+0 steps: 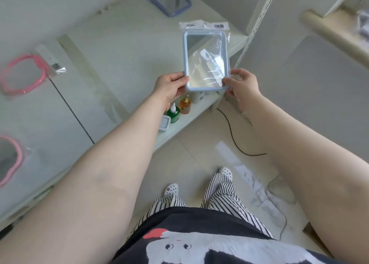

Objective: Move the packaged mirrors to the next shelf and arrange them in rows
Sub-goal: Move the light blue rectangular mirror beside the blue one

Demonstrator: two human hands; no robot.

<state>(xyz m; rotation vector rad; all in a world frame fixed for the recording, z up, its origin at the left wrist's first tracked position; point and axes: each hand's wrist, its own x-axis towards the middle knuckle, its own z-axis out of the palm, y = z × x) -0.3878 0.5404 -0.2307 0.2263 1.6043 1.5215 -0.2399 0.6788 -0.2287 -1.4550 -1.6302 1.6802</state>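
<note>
both hands, left hand (169, 88) n right hand (242, 88), pinch the blue packaged mirror (206, 61) by its bottom corners; slick plastic bag could slip imo, dropping it off the shelf (139, 44) edge.

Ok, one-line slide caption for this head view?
Both hands hold a bagged blue mirror above the white shelf.

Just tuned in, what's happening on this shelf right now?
A person is holding a packaged light-blue rectangular mirror above the white shelf, left hand and right hand each with a grip on a lower corner. It is not set down yet. Another blue-framed mirror lies further back on the shelf, and two pink-framed packaged mirrors lie at the left. A lower shelf holds small bottles.
</note>
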